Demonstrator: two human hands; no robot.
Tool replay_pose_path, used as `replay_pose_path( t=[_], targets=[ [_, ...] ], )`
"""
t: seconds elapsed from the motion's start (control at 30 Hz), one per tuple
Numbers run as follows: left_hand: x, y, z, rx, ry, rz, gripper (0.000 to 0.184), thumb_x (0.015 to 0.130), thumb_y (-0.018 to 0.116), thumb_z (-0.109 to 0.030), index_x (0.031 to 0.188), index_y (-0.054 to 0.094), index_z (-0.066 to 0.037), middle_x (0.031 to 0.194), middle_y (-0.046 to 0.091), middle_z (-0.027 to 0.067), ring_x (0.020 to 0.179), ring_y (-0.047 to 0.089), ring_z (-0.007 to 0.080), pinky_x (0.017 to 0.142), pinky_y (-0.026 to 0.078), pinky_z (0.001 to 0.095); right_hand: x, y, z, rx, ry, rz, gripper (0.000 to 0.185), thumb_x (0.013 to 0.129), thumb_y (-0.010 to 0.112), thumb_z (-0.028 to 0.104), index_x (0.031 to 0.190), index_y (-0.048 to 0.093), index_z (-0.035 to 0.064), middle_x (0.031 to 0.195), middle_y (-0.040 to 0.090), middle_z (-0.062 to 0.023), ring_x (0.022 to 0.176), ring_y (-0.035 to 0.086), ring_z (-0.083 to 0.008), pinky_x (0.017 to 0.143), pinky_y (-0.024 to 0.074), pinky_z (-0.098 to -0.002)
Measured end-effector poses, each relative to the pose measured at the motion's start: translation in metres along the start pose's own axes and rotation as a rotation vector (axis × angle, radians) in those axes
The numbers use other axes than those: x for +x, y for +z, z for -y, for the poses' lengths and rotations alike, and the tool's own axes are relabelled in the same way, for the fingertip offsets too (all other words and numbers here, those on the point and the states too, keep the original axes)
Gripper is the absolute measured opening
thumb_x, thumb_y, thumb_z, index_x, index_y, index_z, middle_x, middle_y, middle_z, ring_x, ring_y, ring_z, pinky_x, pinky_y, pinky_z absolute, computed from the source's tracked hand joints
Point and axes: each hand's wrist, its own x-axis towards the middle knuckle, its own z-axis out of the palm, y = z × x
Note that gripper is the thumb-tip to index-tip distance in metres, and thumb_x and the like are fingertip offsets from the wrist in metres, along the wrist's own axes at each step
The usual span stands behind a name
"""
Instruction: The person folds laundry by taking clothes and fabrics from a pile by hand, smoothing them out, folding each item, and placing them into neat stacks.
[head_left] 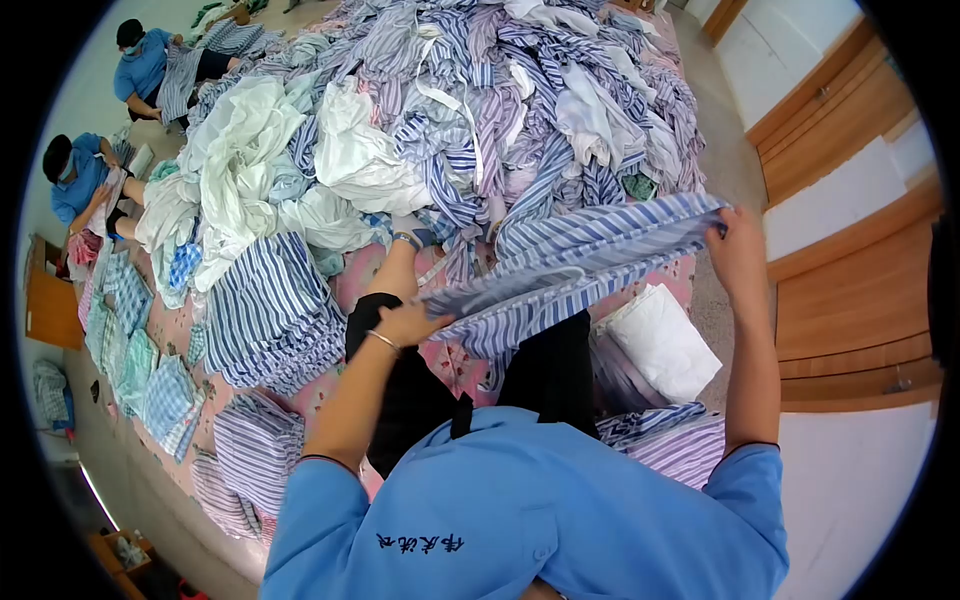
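Observation:
A blue-and-white striped garment [590, 262] is stretched between my two hands above my lap. My left hand [412, 326], with a bracelet at the wrist, grips its lower left end. My right hand [735, 235] is raised at the right and closed on its upper right end. Beyond the garment lies a large heap of loose striped and white clothes [480, 110]. Left of my legs is a stack of folded blue-striped clothes [270, 310]. A folded white cloth [665, 340] lies on a pile to the right of my legs.
Two people in blue shirts [150, 65] [85, 185] sit at the left of the heap, handling cloth. Folded checked clothes [172, 400] and striped stacks [255, 445] lie on the pink floral sheet [455, 368]. Wooden doors [850, 330] line the right wall.

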Motion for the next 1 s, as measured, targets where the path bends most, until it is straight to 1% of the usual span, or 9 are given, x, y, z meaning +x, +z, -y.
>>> replay_pose_path(
  t=[0.13, 0.27, 0.37, 0.57, 0.7, 0.73, 0.83, 0.9, 1.0],
  targets=[
    [-0.044, -0.067, 0.030, 0.220, 0.045, -0.194, 0.095, 0.067, 0.074, -0.046, 0.139, 0.026, -0.008, 0.128, 0.047, 0.0263, 0.118, 0.048, 0.0379, 0.098, 0.026, 0.0591, -0.011, 0.066, -0.029, -0.111, -0.065, 0.155, 0.043, 0.069, 0.053, -0.001, 0.111, 0.047, -0.0030, 0.095, 0.050, -0.0238, 0.094, 0.052, -0.0421, 0.080, 0.0453, -0.0424],
    [-0.101, -0.139, 0.046, 0.417, 0.081, -0.533, 0.103, 0.058, 0.082, -0.031, 0.141, 0.023, -0.012, 0.124, 0.049, 0.0195, 0.110, 0.052, 0.0342, 0.090, 0.032, 0.0482, 0.006, 0.050, -0.017, 0.213, -0.155, 0.112, 0.057, 0.066, 0.057, 0.001, 0.121, 0.043, -0.0017, 0.109, 0.049, -0.0247, 0.103, 0.050, -0.0426, 0.088, 0.0439, -0.0422],
    [-0.136, -0.195, 0.037, 0.227, 0.094, -0.617, 0.100, 0.058, 0.081, -0.030, 0.139, 0.026, -0.013, 0.126, 0.049, 0.0168, 0.114, 0.050, 0.0319, 0.090, 0.033, 0.0494, 0.034, 0.027, 0.002, 0.439, -0.166, 0.196, 0.062, 0.065, 0.059, 0.003, 0.124, 0.041, -0.0012, 0.118, 0.047, -0.0250, 0.111, 0.047, -0.0433, 0.093, 0.0420, -0.0430],
    [-0.042, -0.099, 0.122, 0.546, -0.100, -0.363, 0.092, 0.060, 0.080, -0.036, 0.136, 0.031, -0.017, 0.127, 0.048, 0.0163, 0.117, 0.051, 0.0290, 0.096, 0.030, 0.0561, 0.004, 0.132, 0.031, 0.045, -0.098, 0.623, 0.064, 0.067, 0.060, 0.005, 0.125, 0.034, -0.0024, 0.121, 0.042, -0.0318, 0.112, 0.047, -0.0447, 0.092, 0.0430, -0.0428],
    [-0.084, -0.033, 0.160, 0.211, -0.204, -0.127, 0.092, 0.063, 0.077, -0.041, 0.137, 0.030, -0.014, 0.133, 0.045, 0.0154, 0.117, 0.050, 0.0318, 0.096, 0.029, 0.0595, -0.043, 0.115, 0.061, 0.218, -0.168, 0.669, 0.064, 0.069, 0.057, 0.002, 0.127, 0.032, -0.0018, 0.123, 0.039, -0.0340, 0.102, 0.051, -0.0466, 0.089, 0.0438, -0.0450],
    [-0.095, -0.014, 0.163, 0.148, -0.107, -0.236, 0.075, 0.069, 0.074, -0.039, 0.129, 0.042, -0.009, 0.125, 0.053, 0.0139, 0.110, 0.055, 0.0320, 0.092, 0.036, 0.0538, -0.052, 0.113, 0.067, 0.219, -0.171, 0.668, 0.064, 0.069, 0.057, 0.001, 0.128, 0.031, -0.0017, 0.124, 0.038, -0.0346, 0.100, 0.052, -0.0467, 0.088, 0.0440, -0.0454],
    [-0.104, 0.015, 0.133, -0.025, 0.207, -0.490, 0.052, 0.075, 0.071, -0.032, 0.116, 0.054, -0.006, 0.112, 0.060, 0.0116, 0.099, 0.060, 0.0290, 0.084, 0.045, 0.0424, -0.063, 0.087, 0.092, 0.299, -0.225, 0.650, 0.066, 0.069, 0.056, 0.001, 0.130, 0.030, -0.0034, 0.126, 0.039, -0.0317, 0.098, 0.053, -0.0447, 0.085, 0.0447, -0.0435],
    [-0.111, 0.014, 0.046, -0.486, 0.249, -0.501, 0.034, 0.077, 0.070, -0.021, 0.106, 0.062, -0.006, 0.103, 0.064, 0.0107, 0.089, 0.063, 0.0257, 0.078, 0.049, 0.0328, -0.065, 0.073, 0.107, 0.352, -0.265, 0.631, 0.066, 0.070, 0.056, 0.000, 0.131, 0.029, -0.0035, 0.127, 0.038, -0.0324, 0.097, 0.054, -0.0441, 0.084, 0.0451, -0.0430],
    [-0.107, 0.042, -0.046, -0.433, 0.509, -0.594, 0.043, 0.073, 0.073, -0.022, 0.110, 0.057, -0.006, 0.098, 0.057, 0.0106, 0.083, 0.060, 0.0282, 0.072, 0.049, 0.0354, -0.061, 0.059, 0.123, 0.397, -0.293, 0.590, 0.064, 0.072, 0.056, 0.000, 0.131, 0.030, -0.0018, 0.129, 0.033, -0.0370, 0.093, 0.055, -0.0446, 0.084, 0.0452, -0.0443]
  ],
)
